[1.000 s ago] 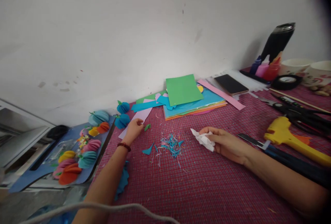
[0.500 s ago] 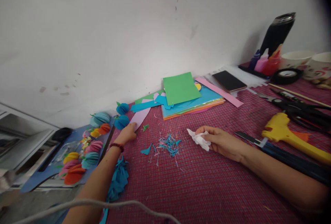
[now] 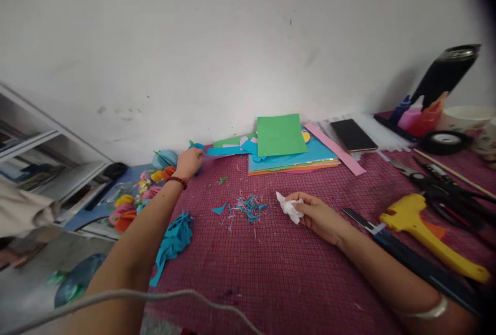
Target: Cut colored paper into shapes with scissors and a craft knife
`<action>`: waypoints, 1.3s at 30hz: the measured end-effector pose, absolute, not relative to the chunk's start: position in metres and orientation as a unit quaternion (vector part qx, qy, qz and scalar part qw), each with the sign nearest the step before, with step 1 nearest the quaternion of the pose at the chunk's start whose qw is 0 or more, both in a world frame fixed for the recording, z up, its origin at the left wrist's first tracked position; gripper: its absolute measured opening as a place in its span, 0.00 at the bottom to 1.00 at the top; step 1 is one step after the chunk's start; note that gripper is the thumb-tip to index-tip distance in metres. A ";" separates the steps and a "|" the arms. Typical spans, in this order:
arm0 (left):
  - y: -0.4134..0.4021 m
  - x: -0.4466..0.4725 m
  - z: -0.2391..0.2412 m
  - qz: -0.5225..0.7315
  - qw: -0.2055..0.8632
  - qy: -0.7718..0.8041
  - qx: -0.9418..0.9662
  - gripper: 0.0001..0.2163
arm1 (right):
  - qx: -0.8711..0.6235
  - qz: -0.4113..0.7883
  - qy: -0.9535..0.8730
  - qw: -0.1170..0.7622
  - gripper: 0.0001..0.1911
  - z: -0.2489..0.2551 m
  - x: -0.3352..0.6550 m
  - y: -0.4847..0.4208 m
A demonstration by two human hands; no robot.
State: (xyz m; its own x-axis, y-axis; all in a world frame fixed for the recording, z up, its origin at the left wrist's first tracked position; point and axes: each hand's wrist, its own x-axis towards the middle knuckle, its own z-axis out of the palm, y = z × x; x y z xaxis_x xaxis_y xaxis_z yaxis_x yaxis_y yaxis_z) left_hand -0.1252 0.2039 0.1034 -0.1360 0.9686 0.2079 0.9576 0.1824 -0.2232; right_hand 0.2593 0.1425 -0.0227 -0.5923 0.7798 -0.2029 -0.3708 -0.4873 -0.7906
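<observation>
Near the table's [image 3: 290, 283] far left corner: our left hand [image 3: 189, 162], fingers curled by a blue ball [image 3: 197, 146]; hold, we cannot tell.
Tissue [image 3: 289, 208]: in our right hand [image 3: 320, 217], fingers pinched.

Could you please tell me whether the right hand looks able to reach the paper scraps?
Probably yes: just tablecloth shows between the paper scraps and the crumpled white tissue that the right hand holds, though that tissue occupies its grip.

No text, label, brand, number or sign can be read on anything in view
</observation>
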 end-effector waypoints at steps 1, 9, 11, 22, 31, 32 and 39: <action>0.203 -0.118 0.106 0.018 0.158 -0.754 -0.638 0.15 | -0.281 0.815 -0.363 0.354 0.14 -0.022 0.259 0.142; 0.190 -0.089 0.104 0.006 0.178 -0.781 -0.598 0.13 | -0.292 0.800 -0.379 0.361 0.14 -0.021 0.260 0.139; 0.190 -0.090 0.095 -0.001 0.163 -0.806 -0.569 0.12 | -0.290 0.798 -0.386 0.361 0.13 -0.023 0.262 0.137; 0.198 -0.138 0.052 -0.077 0.091 -0.779 -0.616 0.15 | -0.324 0.787 -0.391 0.351 0.15 -0.019 0.265 0.132; 0.178 -0.180 0.028 -0.080 -0.056 -0.647 -0.756 0.10 | -0.373 0.769 -0.394 0.337 0.14 -0.017 0.264 0.132; 0.173 -0.181 0.025 -0.082 -0.070 -0.637 -0.763 0.10 | -0.379 0.770 -0.389 0.336 0.13 -0.017 0.264 0.133; 0.152 -0.175 0.011 -0.089 -0.090 -0.604 -0.787 0.18 | -0.409 0.758 -0.388 0.327 0.12 -0.019 0.265 0.135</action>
